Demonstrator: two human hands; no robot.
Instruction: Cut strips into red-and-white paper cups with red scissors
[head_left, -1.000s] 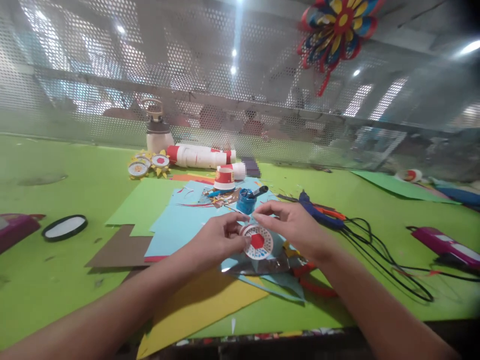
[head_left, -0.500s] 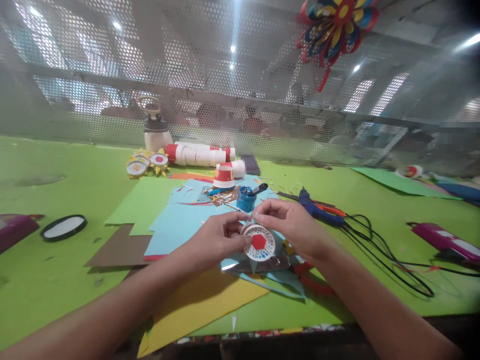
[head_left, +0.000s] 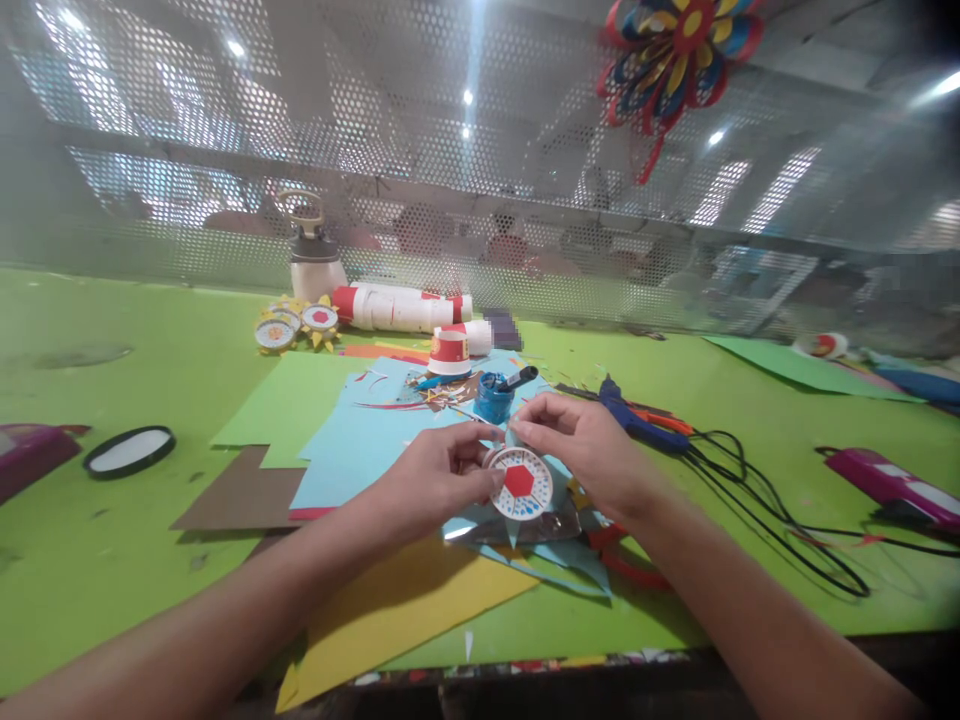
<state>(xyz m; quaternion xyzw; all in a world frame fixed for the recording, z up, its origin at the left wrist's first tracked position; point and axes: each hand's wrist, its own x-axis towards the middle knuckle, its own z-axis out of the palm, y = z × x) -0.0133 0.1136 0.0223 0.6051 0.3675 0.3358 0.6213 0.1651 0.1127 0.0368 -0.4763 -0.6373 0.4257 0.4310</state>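
My left hand [head_left: 442,470] grips a round white disc [head_left: 538,492] by its left edge, thumb on the face. The disc has a red hexagon in the middle and blue marks round it, and a pale blue paper point juts out below. My right hand [head_left: 574,440] is closed in a pinch at the disc's upper edge, on a small pale blue paper piece [head_left: 513,437] partly hidden by the fingers. Beneath the disc lie scissors with orange-red handles [head_left: 630,562] and cut blue paper [head_left: 585,577]. Just beyond my hands stands a blue jar [head_left: 493,402] with a black marker in it.
A blue glue gun [head_left: 637,422] with black cables lies to the right. Coloured sheets, among them yellow paper [head_left: 405,620], cover the middle and left. Paper cups [head_left: 450,352] and yellow-rayed discs [head_left: 320,318] sit farther back, before a perforated metal screen [head_left: 420,220].
The disc has tipped very slightly between my fingers. Both hands stay in nearly the same place, and the whole view has shifted a little.
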